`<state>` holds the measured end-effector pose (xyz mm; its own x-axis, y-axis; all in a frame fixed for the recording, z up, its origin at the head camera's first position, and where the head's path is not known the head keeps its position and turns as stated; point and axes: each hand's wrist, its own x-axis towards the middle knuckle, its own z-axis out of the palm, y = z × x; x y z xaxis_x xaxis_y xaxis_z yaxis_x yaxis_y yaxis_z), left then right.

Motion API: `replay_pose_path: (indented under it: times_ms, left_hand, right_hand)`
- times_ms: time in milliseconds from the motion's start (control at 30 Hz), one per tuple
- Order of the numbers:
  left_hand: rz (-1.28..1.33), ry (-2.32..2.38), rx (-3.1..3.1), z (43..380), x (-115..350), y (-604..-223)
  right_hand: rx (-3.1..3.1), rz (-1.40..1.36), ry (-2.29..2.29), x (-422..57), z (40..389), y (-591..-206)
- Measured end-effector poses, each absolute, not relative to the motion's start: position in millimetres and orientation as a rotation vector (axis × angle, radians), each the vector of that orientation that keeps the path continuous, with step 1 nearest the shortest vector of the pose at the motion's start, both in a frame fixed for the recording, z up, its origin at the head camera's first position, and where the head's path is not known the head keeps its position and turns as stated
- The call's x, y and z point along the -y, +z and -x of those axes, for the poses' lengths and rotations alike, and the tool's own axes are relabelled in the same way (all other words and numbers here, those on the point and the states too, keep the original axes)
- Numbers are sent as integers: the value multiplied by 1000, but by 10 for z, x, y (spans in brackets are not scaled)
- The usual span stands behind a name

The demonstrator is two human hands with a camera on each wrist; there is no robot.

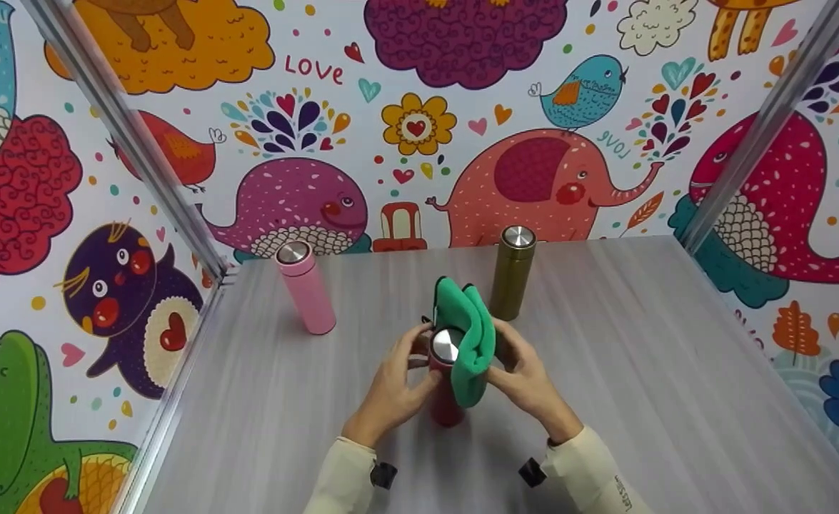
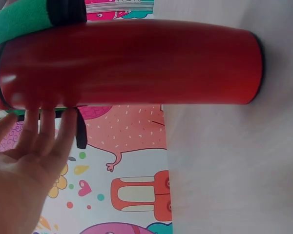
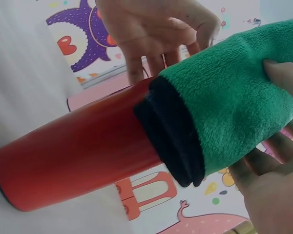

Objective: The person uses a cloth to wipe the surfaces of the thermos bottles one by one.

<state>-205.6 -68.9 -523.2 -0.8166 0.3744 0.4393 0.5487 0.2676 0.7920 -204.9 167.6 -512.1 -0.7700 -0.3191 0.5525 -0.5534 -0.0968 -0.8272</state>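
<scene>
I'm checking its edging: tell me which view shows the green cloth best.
The right wrist view: it shows a broad face of the green cloth and its dark edging close up. The head view shows it folded, from above; the left wrist view catches only pieces at left.

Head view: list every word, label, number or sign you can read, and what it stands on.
"LOVe": red, on the patterned wall.
"LOVe", apparently: teal, turned, same wall, by the elephant's trunk.
Right sleeve: lettering too small to read.
Red bottle, pink bottle, olive bottle: none readable.
</scene>
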Motion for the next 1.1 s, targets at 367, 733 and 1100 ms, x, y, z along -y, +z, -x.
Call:
replay_pose_path:
  times_ms: [367,733,1100]
  left_hand:
    - [870,-1615,2334,2029,673,-5221]
    - [797,-1676,2321,2002,680,-5263]
    - [789,-1709,2300,2024,763,-5255]
  right_hand:
    - [2068,-930,2046,-1657,2014,-5501]
    - [2227,-783,2079,-1621,1894,-5956]
    - [2310,-666,2140,-1638,1904,-6113]
